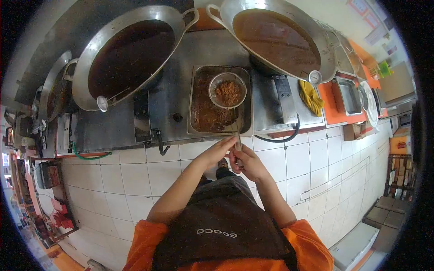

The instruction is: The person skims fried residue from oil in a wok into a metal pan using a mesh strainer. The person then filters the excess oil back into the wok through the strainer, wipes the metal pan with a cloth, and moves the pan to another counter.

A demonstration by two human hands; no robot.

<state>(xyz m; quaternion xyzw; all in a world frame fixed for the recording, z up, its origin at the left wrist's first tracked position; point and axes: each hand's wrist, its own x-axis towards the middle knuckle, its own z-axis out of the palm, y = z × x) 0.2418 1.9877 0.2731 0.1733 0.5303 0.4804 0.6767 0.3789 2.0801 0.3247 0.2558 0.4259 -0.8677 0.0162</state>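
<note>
A round wire strainer [229,105] full of brown crumbly bits [228,92] is held over a rectangular metal tray [248,77]. Its long handle [238,143] points back toward my body. My right hand [251,165] is wrapped round the end of this handle. Farther up, my left hand [217,152] is closed at the handle, its fingertips partly hidden. Dark brown residue [203,115] coats the tray floor. Whether the strainer basket touches the tray is not clear.
Two large metal woks hold dark brown liquid, one at left [181,38] and one at right [233,13], each with a dial thermometer. A yellow cloth [311,97] lies right of the tray, near a steel pan [348,97]. A black hose [278,140] hangs along the counter edge.
</note>
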